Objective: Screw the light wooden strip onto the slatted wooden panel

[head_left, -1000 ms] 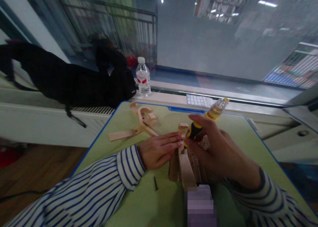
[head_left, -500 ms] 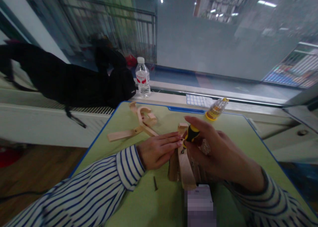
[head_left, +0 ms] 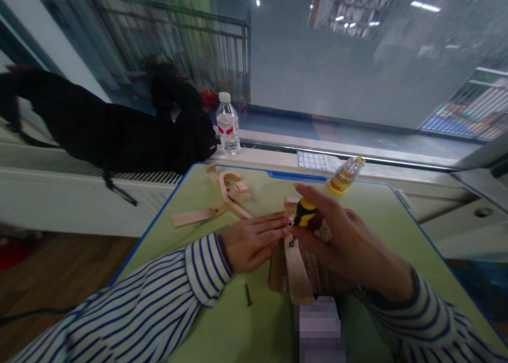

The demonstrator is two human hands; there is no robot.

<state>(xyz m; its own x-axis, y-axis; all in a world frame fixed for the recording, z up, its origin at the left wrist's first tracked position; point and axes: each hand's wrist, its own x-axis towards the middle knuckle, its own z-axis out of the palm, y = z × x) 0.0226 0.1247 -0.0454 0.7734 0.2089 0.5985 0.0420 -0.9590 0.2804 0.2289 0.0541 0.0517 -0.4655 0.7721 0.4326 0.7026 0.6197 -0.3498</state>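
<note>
A screwdriver point(head_left: 305, 213) with a stubby yellow and black handle is gripped by the thumb and fingers of my right hand point(head_left: 349, 241). Its tip is hidden by my fingers, over the upper part of a pale wooden piece point(head_left: 297, 273). Against the left side of this piece, near the screwdriver, my left hand point(head_left: 254, 241) presses and steadies it with fingers close together. A dark screw head point(head_left: 292, 242) shows in the wood just below the fingertips. Beneath the piece sits a brownish block point(head_left: 278, 273), mostly covered. One loose screw point(head_left: 248, 295) lies on the table below my left hand.
Joined wooden parts point(head_left: 226, 196) lie at the table's upper left. A glue bottle point(head_left: 346, 175) stands at the far edge. A phone-like pale object point(head_left: 327, 307) sits near me, partly blurred. On the sill are a water bottle point(head_left: 228, 127) and a black bag point(head_left: 135, 133).
The screwdriver handle has turned slightly, its yellow stripe now facing differently, and my right hand has shifted a little left. My left hand and the wooden piece stay nearly in place.
</note>
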